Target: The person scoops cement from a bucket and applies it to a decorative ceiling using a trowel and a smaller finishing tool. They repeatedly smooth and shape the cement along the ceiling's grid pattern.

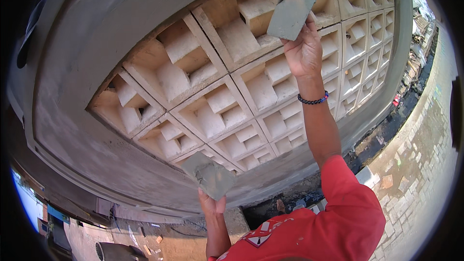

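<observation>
My right hand [304, 50] is raised, its fingers closed at the lower edge of a flat, four-sided grey plate [293, 13] smeared with mortar. A fold of mortar sticks up at its upper left corner. No handle shows on it. The plate is in front of the upper pale ventilation blocks [232, 101]; I cannot tell if it touches them. Lower down, my left hand [211, 204] holds up a mortar board [205, 170] from below, a rough lump of wet grey mortar on it. This board overlaps the bottom row of blocks.
Smooth grey render [67, 87] frames the block panel. Below the wall runs a dark, wet ditch [372, 152] with rubble, beside a paved path [411, 183]. A black bucket-like container [118, 251] lies at lower left. Sacks and debris [423, 24] are heaped at far right.
</observation>
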{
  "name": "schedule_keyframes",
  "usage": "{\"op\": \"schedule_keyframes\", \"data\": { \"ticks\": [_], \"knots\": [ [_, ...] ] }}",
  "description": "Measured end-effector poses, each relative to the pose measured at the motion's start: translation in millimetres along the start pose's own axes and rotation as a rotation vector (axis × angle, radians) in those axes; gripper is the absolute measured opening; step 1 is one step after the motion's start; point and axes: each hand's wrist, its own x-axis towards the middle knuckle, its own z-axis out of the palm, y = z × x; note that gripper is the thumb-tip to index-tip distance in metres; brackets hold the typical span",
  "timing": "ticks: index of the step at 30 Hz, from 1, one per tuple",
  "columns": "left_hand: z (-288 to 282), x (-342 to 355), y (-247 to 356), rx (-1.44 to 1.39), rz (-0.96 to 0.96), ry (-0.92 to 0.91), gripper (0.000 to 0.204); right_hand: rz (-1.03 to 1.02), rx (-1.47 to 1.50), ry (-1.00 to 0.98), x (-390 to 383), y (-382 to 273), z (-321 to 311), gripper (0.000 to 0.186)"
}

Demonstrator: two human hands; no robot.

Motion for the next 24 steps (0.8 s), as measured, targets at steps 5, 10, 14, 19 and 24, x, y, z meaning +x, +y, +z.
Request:
{"op": "schedule_keyframes", "data": {
  "ticks": [5,10,14,19,24],
  "knots": [
    [-4.9,-6.2,2.5,-0.044,-0.012,0.007,0.034,-0.022,-0.002,-0.036,35.5,20.6,5.8,0.041],
    [-5.3,-11.3,1.5,-0.070,0.007,0.009,0.036,0.003,0.049,-0.050,42.9,40.2,15.1,0.043],
    [-3.9,-16.8,1.1,-0.078,0.028,0.009,0.036,0.001,0.131,-0.054,45.2,54.0,22.0,0.047],
    [-9.6,-17.8,4.1,-0.028,0.066,0.020,0.036,-0.044,0.114,0.004,44.7,60.9,37.3,0.050],
    [-14.8,-20.7,10.0,-0.011,0.100,0.034,0.036,-0.091,0.065,0.122,42.1,76.1,58.9,0.051]
  ]
}}
